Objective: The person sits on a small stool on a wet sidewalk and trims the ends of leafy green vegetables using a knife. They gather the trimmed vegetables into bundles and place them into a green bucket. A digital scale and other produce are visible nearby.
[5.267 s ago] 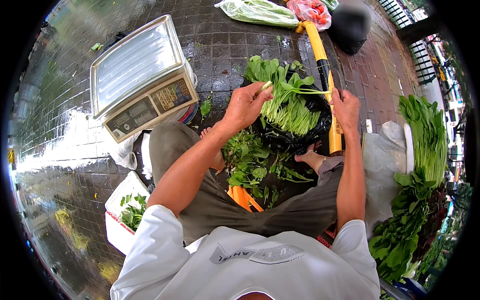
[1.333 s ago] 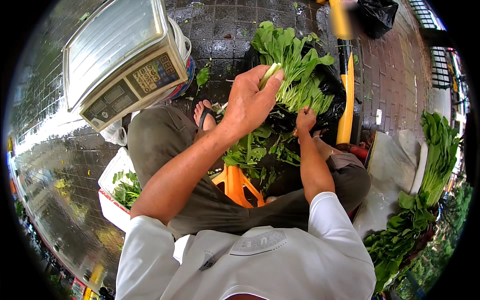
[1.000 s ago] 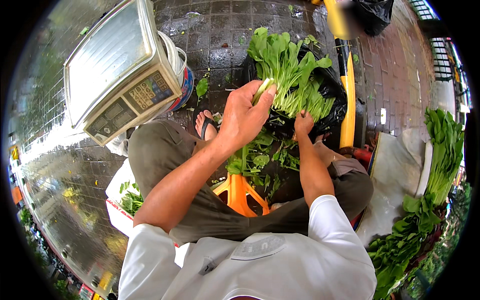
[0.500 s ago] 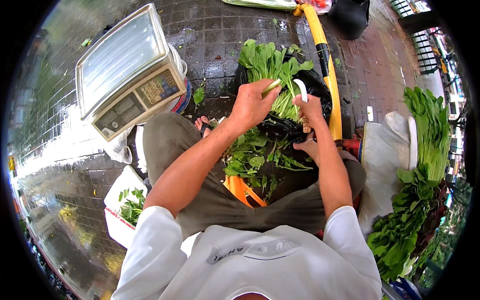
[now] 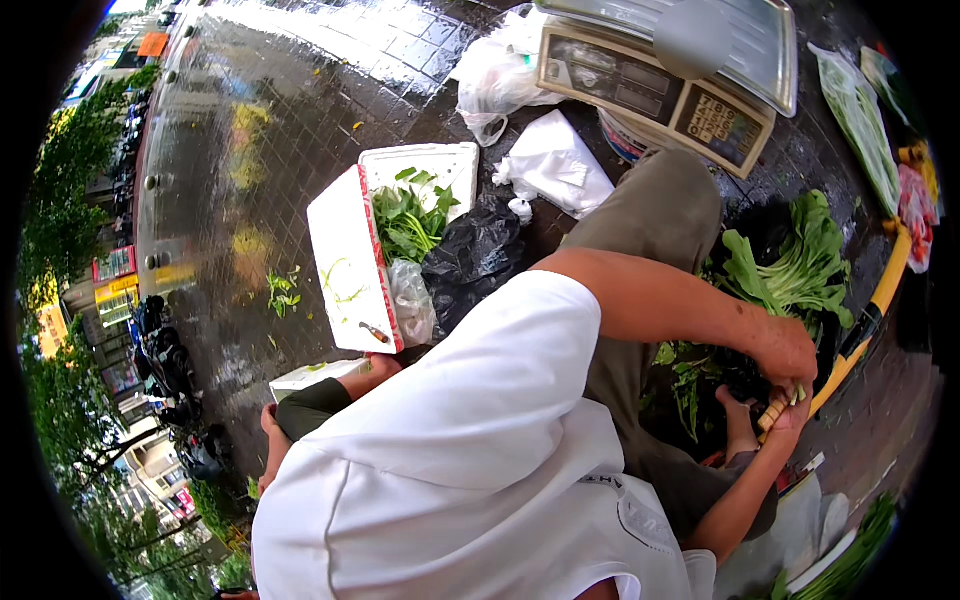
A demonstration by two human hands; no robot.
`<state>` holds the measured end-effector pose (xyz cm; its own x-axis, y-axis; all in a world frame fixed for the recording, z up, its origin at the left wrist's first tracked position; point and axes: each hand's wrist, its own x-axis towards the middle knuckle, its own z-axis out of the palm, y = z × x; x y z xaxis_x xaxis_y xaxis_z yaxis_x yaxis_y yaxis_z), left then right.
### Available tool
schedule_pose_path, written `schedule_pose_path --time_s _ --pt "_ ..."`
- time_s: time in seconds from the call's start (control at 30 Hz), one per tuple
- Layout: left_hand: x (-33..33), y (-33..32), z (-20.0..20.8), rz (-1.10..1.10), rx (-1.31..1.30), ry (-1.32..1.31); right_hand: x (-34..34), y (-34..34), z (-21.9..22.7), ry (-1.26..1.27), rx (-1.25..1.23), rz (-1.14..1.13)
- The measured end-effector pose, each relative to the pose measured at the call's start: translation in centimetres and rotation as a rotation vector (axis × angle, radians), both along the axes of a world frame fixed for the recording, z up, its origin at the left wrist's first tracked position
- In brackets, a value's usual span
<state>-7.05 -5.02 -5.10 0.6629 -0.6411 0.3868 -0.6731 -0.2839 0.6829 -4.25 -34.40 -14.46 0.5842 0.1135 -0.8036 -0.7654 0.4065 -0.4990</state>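
At the right side of the head view, my left hand (image 5: 786, 348) is closed, fingers pinched round a pale green stalk (image 5: 798, 394). Just below it, my right hand (image 5: 790, 416) grips a small knife by its banded wooden handle (image 5: 771, 411); its blade is hidden here. The two hands are close together, seeming to touch. A bunch of leafy greens (image 5: 795, 265) with pale stems lies beyond them on dark plastic. Loose leaves (image 5: 690, 385) are scattered on the ground between my legs.
A scale (image 5: 640, 85) stands beyond my left knee. Left of me are a white foam box with greens (image 5: 415, 220), a black bag (image 5: 475, 250) and white plastic bags (image 5: 555, 165). Another person's foot (image 5: 270, 435) shows at lower left. A yellow pole (image 5: 885, 275) curves along the right.
The view has swung left, so my hands now appear at the right. My hands have come together; the left has moved off the bunch of greens and down toward the knife hand.
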Motion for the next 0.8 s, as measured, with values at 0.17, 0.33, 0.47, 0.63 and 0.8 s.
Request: schedule_pose_path --time_s 0.17,0.33,0.47,0.63,0.8 --pt "0.4 0.0 -0.5 0.065 0.031 -0.032 0.0 -0.1 -0.3 0.012 0.020 0.008" --pt "0.6 0.2 -0.5 0.102 -0.018 -0.032 -0.8 0.7 -0.4 -0.010 0.104 0.051" --pt "1.8 -0.2 -0.4 0.193 -0.211 0.083 -0.9 4.6 2.6 -0.150 0.176 0.199" --pt "2.8 2.6 0.2 0.275 -0.540 0.444 -2.9 15.3 12.0 -0.207 -0.520 0.080" --pt "2.9 4.5 2.4 0.223 -0.627 0.819 -2.8 15.0 12.8 -0.787 -0.575 0.283"
